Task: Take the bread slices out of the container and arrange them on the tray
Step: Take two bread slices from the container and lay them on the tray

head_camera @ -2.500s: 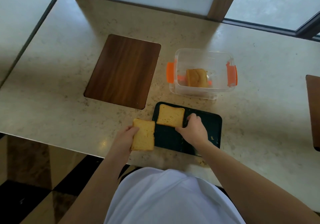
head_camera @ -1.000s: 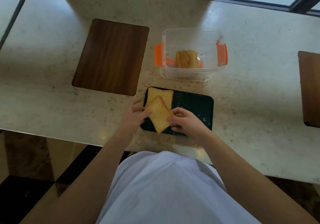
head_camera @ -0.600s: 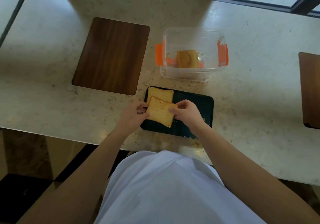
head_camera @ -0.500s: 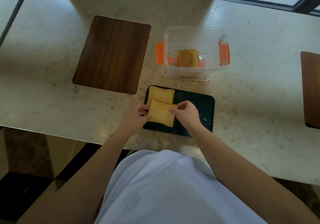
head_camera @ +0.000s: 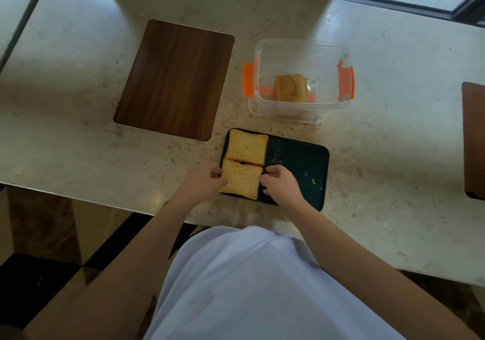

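A dark tray (head_camera: 296,166) lies on the counter near its front edge. Two bread slices fill its left half: the far slice (head_camera: 246,146) lies free, and the near slice (head_camera: 241,179) lies flat just in front of it, edges touching. My left hand (head_camera: 202,182) pinches the near slice's left edge and my right hand (head_camera: 280,186) holds its right edge. Behind the tray stands a clear container (head_camera: 299,108) with orange clips; more bread (head_camera: 291,87) stands inside it.
A dark wooden board (head_camera: 175,79) lies to the left of the container. Another wooden board (head_camera: 473,140) shows at the right edge. Crumbs dot the tray's bare right half. The counter's front edge runs just below the tray.
The near slice, held tilted over the far slice before, has been lowered flat onto the tray's near left corner. Both hands stay at its edges.
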Tool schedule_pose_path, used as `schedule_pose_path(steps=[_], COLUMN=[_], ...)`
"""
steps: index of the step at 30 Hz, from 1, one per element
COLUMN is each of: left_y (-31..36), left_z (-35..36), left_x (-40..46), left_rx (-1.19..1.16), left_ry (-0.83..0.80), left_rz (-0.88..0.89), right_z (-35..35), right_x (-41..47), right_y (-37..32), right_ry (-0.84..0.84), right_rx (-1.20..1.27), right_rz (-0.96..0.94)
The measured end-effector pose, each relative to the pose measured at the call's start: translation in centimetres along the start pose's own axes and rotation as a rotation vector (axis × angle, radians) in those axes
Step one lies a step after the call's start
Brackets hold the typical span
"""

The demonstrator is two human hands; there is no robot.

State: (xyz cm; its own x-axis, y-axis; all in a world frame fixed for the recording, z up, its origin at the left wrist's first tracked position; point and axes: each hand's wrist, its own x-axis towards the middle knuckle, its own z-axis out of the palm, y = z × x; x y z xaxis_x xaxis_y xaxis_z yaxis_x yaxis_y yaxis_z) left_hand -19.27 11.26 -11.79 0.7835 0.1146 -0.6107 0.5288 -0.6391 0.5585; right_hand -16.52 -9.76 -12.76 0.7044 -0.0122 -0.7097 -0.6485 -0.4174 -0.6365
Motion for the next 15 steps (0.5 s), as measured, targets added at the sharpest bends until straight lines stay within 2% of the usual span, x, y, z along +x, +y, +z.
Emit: schedule_pose_path(steps=[11,15], left_y=[0.61,0.59], left_z=[0.23,0.68], left_x=[-0.34,-0.60], left_rx=[-0.065,-0.049], left_ry=[0.021,0.030], left_rz=[0.015,0.079], right_z=[-0.02,-0.10], right_x=[-0.84,-0.96], right_y=[0.02,0.20], right_ry=[-0.047,-0.065], right_rx=[-0.025,-0.035], right_rz=[-0.026,-0.010])
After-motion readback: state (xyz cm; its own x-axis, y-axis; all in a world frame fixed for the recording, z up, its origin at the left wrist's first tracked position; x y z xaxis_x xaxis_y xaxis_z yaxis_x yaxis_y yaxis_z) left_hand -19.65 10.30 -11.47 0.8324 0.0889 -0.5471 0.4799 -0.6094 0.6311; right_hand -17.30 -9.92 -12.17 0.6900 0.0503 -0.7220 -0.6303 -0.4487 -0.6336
